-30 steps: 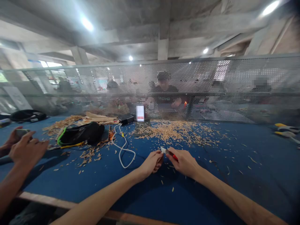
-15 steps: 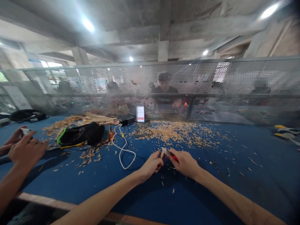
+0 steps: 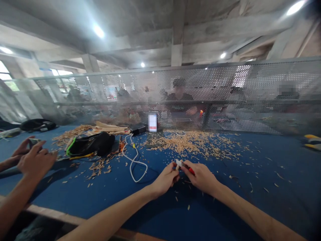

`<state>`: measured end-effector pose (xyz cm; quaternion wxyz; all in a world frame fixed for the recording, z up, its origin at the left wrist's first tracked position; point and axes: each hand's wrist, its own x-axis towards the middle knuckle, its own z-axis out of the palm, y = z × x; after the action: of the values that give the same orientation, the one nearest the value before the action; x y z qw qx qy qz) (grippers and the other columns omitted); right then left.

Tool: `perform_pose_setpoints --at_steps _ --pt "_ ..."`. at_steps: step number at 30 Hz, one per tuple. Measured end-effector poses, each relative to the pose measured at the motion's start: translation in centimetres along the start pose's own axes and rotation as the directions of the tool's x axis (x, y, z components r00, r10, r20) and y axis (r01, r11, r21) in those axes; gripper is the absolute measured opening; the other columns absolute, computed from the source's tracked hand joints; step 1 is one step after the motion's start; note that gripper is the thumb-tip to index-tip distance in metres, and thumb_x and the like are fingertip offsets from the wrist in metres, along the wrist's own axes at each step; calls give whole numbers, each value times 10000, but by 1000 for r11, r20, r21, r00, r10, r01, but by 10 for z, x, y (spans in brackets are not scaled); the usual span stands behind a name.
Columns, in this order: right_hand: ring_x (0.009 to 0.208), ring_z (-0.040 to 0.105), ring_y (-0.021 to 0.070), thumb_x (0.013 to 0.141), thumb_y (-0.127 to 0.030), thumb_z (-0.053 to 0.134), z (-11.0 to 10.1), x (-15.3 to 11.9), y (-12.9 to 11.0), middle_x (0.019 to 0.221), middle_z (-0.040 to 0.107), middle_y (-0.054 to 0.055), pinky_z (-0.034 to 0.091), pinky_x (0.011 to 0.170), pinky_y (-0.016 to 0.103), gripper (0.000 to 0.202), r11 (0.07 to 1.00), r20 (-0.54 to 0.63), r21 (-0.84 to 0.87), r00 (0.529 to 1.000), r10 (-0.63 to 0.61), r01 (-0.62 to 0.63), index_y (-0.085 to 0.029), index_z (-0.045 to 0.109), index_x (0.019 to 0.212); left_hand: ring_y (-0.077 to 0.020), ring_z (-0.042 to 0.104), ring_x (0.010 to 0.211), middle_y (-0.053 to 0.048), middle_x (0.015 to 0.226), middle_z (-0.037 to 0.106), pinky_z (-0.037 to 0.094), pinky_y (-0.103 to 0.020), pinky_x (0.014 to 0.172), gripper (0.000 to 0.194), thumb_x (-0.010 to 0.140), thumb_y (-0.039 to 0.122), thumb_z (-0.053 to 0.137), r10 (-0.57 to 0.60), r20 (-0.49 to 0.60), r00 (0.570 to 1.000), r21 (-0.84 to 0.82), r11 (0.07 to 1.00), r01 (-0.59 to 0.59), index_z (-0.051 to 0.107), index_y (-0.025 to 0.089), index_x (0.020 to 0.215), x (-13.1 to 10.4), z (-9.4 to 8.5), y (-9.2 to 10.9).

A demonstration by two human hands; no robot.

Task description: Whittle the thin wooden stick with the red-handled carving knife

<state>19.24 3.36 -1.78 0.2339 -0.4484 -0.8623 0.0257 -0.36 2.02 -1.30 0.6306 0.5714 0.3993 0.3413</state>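
My left hand [image 3: 167,179] is closed around a small piece of pale wood [image 3: 178,166], most of it hidden by the fingers. In my right hand [image 3: 202,177] is a knife [image 3: 191,170] with a red handle, gripped close to its light-coloured blade. The blade lies against the wood between the two hands, just above the blue table top [image 3: 160,214]. A few thin wood shavings [image 3: 188,207] are scattered below the hands.
A broad heap of wood shavings [image 3: 190,144] lies ahead, near a phone [image 3: 152,123]. Left of it are a white cable [image 3: 132,169], a black pouch [image 3: 91,144] and wood strips [image 3: 112,128]. A co-worker's hands [image 3: 35,155] are at far left. A perforated metal screen [image 3: 213,87] stands behind.
The whole view has shifted slightly, so things appear a little farther right. Both hands keep their grips, and the knife blade has tilted slightly against the wood.
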Motion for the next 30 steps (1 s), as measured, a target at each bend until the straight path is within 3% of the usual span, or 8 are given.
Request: perform_pose_setpoints --at_steps 4,7,11,14,20,26,28,30 --pt "654 689 212 1056 -423 355 -1 0 5 728 722 39 400 588 293 321 998 -29 54 999 34 -32 -237 616 1048 -73 426 570 61 742 503 295 -206 499 417 853 524 646 82 32 996 59 995 -84 519 190 1068 1 0 -3" --pt "670 694 215 1049 -410 370 0 -2 4 743 728 46 412 603 294 309 999 -28 44 999 19 -18 -231 621 1042 -74 406 562 71 738 485 271 -205 498 424 873 537 652 78 17 997 42 996 -79 528 205 1104 -1 -1 -1" --pt "673 700 207 1044 -391 389 2 -4 -3 742 731 47 398 597 283 292 999 1 31 1000 -21 21 -219 626 1056 -84 393 579 61 686 486 269 -222 527 316 915 494 617 90 -47 995 120 989 -84 565 184 947 1 -2 -1" --pt "693 710 202 1046 -381 387 1 -4 -5 792 752 56 399 605 277 290 998 17 35 999 -46 46 -221 624 1096 -80 365 567 60 669 469 270 -233 537 322 942 487 566 61 -29 998 133 989 -57 540 177 856 4 -2 -4" --pt "728 713 209 1053 -411 369 -4 -2 5 837 766 74 392 626 279 329 996 52 -75 998 -43 47 -212 631 1061 -68 287 566 87 673 372 221 -230 526 501 835 665 656 42 38 998 7 999 -43 506 189 870 7 -3 -9" --pt "694 680 187 1060 -471 336 -4 2 18 821 753 62 354 595 262 391 987 17 -125 995 -101 102 -218 632 1038 -60 221 522 109 635 303 175 -234 498 618 764 791 634 47 68 997 5 999 -47 483 199 859 9 -7 -11" --pt "634 656 182 1059 -467 327 -7 5 32 748 729 50 340 581 264 399 995 -48 -94 998 -48 43 -217 636 1031 -59 221 515 109 627 300 184 -232 493 622 763 798 630 46 68 997 7 999 -47 484 199 846 9 -7 -11" --pt "581 631 187 1055 -468 319 -11 8 54 676 696 41 334 574 272 412 992 -141 -68 985 97 -108 -214 641 1024 -59 231 514 104 625 310 201 -231 491 620 764 796 634 52 78 996 14 999 -53 493 196 830 9 -8 -11"
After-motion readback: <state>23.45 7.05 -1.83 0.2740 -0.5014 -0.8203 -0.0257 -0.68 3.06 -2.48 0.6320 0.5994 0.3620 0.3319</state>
